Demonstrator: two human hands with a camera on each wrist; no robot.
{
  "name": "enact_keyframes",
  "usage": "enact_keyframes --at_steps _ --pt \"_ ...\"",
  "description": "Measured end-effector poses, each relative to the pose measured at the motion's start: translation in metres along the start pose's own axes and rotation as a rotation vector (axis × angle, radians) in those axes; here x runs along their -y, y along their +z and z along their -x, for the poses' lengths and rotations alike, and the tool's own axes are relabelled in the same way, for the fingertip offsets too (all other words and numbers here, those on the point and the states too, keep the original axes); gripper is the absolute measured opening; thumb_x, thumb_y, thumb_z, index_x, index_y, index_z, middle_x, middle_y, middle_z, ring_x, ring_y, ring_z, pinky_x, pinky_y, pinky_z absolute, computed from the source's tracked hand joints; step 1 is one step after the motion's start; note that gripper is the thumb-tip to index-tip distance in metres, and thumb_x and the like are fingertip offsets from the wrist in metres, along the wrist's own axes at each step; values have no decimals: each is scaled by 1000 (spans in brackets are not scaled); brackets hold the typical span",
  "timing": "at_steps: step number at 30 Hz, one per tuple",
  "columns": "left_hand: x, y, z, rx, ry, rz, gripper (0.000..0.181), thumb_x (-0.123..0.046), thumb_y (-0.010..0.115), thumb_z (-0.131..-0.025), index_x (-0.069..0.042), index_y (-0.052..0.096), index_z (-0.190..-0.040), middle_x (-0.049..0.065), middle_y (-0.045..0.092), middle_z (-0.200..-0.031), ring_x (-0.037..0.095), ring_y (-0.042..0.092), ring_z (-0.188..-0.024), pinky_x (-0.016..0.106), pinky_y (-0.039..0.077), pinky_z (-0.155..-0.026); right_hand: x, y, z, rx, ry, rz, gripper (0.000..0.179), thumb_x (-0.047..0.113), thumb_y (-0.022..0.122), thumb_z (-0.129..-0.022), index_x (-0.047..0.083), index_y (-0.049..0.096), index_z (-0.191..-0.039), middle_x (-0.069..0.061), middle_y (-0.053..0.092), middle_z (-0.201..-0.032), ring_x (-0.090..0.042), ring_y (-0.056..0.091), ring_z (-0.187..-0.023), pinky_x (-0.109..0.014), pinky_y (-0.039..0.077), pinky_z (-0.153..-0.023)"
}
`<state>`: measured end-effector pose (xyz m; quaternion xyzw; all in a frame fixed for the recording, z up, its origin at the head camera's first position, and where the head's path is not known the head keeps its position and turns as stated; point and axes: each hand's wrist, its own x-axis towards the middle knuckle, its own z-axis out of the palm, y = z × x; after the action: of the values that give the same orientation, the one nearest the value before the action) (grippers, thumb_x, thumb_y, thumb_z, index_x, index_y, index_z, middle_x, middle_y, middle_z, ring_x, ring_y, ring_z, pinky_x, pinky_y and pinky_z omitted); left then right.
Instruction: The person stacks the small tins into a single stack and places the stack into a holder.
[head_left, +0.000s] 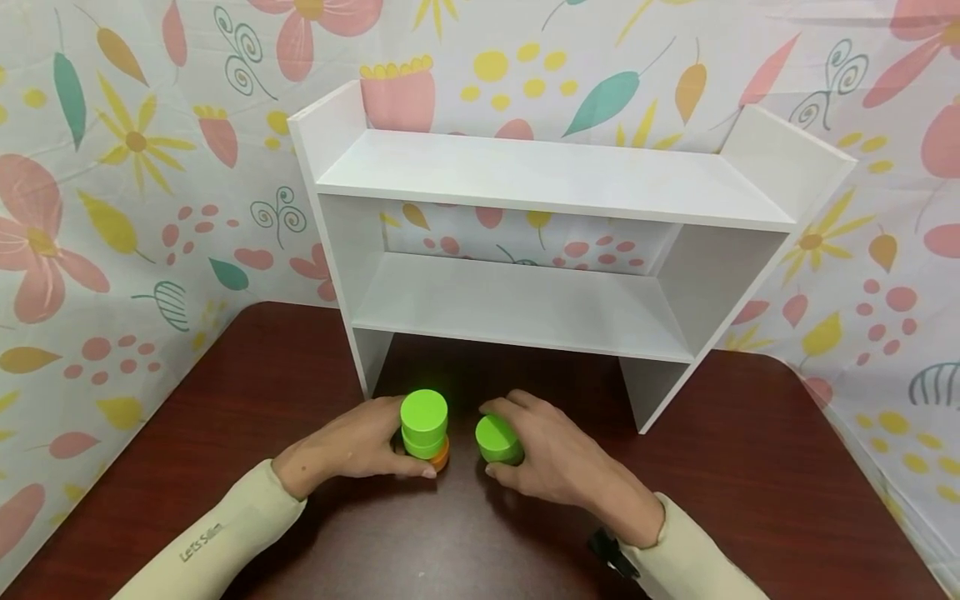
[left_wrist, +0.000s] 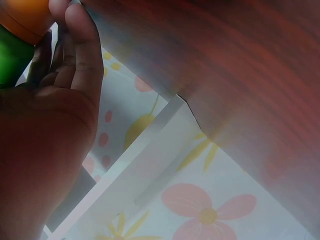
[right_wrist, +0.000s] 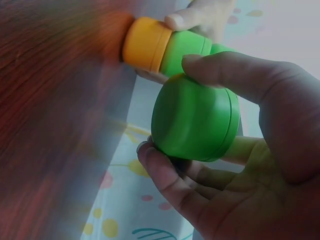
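A stack of small round lidded jars stands on the table: an orange jar (right_wrist: 145, 44) at the bottom, a green jar (right_wrist: 184, 51) above it, and another green jar (head_left: 423, 415) on top. My left hand (head_left: 360, 437) grips this stack low, its thumb in front near the seam between orange and green and its fingers behind. Just to the right, my right hand (head_left: 558, 454) holds a separate green jar (right_wrist: 195, 120) between thumb and fingers, tilted and apart from the stack. In the left wrist view the orange jar (left_wrist: 30, 17) shows only partly.
Behind the hands stands a white two-tier shelf (head_left: 517, 308) with side panels reaching down to the dark red-brown table (head_left: 360, 550). A patterned cloth (head_left: 135, 250) with flowers and leaves hangs around the table's back and sides.
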<state>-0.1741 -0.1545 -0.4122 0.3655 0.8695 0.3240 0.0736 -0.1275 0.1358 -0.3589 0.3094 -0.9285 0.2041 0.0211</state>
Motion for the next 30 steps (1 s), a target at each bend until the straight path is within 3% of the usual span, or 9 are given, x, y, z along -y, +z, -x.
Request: enact_keyframes --at_steps 30 --pt "0 0 0 1 9 6 54 -53 89 -83 -32 62 -125 -19 66 -110 4 65 -101 35 56 -95 10 -16 -5 -51 -1 -48 63 27 90 -83 6 63 -135 -2 64 -121 -12 59 -92 -28 55 -80"
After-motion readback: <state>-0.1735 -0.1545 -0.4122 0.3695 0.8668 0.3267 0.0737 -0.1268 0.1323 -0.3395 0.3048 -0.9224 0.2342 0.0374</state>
